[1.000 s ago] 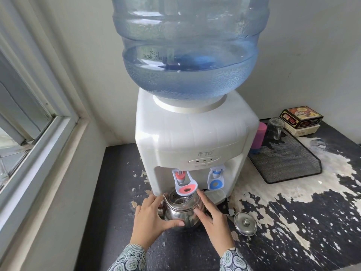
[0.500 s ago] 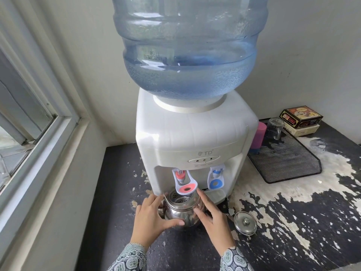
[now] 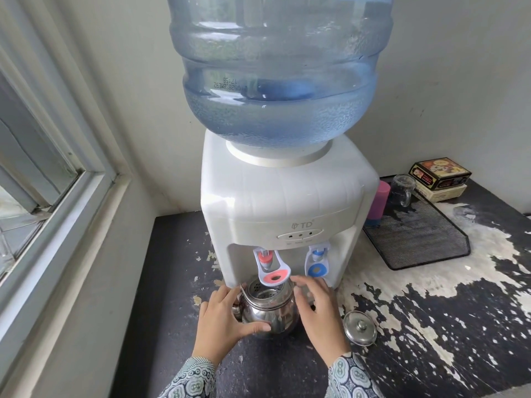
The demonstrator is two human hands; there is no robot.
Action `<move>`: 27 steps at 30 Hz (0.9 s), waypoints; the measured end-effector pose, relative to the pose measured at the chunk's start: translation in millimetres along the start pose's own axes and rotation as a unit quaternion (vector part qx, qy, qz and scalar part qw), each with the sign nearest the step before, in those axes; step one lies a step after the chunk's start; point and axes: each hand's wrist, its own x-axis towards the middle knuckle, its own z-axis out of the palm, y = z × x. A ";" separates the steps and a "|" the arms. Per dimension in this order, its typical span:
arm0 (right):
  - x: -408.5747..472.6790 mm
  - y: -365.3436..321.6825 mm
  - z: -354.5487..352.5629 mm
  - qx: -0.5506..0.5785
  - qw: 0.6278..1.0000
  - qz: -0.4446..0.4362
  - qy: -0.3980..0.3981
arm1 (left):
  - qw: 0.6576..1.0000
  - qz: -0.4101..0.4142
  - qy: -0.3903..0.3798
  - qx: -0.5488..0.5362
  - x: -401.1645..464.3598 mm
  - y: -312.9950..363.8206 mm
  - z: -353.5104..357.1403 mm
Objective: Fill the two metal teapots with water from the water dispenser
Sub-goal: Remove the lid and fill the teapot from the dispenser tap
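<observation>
One shiny metal teapot (image 3: 267, 311) stands lidless on the black counter, its strainer mouth right under the red tap lever (image 3: 274, 275) of the white water dispenser (image 3: 281, 202). My left hand (image 3: 221, 326) grips the pot's left side, thumb across its front. My right hand (image 3: 319, 317) is blurred, fingers spread, just beside the pot's right side and below the blue tap (image 3: 317, 268). The pot's lid (image 3: 360, 328) lies on the counter to the right. No water stream shows. A second teapot is not in view.
A large blue water bottle (image 3: 278, 81) sits on the dispenser. At the right back are a black mesh tray (image 3: 416, 239), a pink cup (image 3: 379, 202), a glass mug (image 3: 402, 189) and stacked boxes (image 3: 439, 173). A window frame (image 3: 57, 196) runs along the left.
My right hand has come off the teapot's side and risen slightly with its fingers spreading. The left hand and the teapot stay put.
</observation>
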 end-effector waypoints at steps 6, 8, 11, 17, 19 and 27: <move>17.9 -36.0 -7.5 0.133 0.989 0.026 -0.052 | 1.000 0.000 -0.002 0.009 0.1 -0.3 0.9; 22.3 -40.8 -8.6 0.145 0.987 0.026 -0.058 | 1.000 0.000 -0.004 0.007 0.2 -0.6 0.9; 26.1 -43.7 -10.0 0.142 0.987 0.017 -0.068 | 1.000 0.000 -0.004 0.000 0.4 -1.2 0.5; 27.3 -48.0 -13.0 0.148 0.985 0.012 -0.082 | 1.000 0.006 0.001 -0.008 0.8 -1.7 1.2; 26.1 -47.3 -12.0 0.159 0.984 0.018 -0.083 | 1.000 0.009 -0.001 -0.005 0.7 -1.9 1.0; 12.3 -25.3 3.3 0.109 0.992 0.005 -0.063 | 1.000 0.007 -0.005 0.002 1.7 -3.5 2.3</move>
